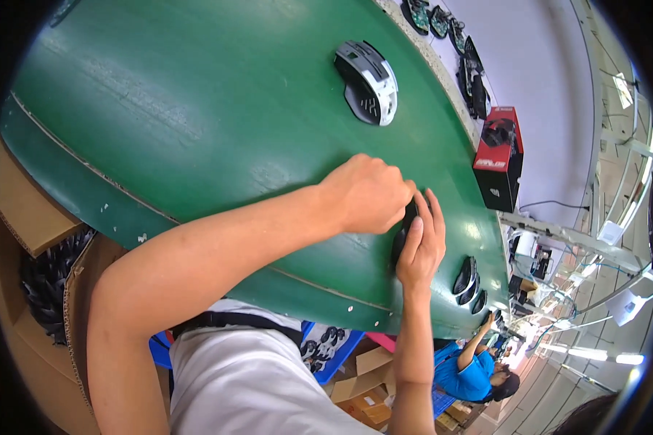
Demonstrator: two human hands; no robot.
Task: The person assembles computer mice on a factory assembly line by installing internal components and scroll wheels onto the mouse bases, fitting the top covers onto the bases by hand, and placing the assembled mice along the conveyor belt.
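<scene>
My left hand (366,194) is closed in a fist, its knuckles up and its fingertips against my right hand's fingers. Whatever it may be gripping is hidden. My right hand (422,246) curves round a black mouse shell (401,243), thumb on the near side and fingers along the far side. Only a dark strip of that shell shows between the hands, just above the green bench (218,116). Farther up the bench, apart from both hands, lies a grey, black and white mouse (368,81).
Several dark mouse shells (466,279) lie to the right. Beyond the bench stand a red and black box (498,156) and patterned parts (439,22). A cardboard box (33,196) of black parts is at left. A co-worker in blue (468,373) works at lower right.
</scene>
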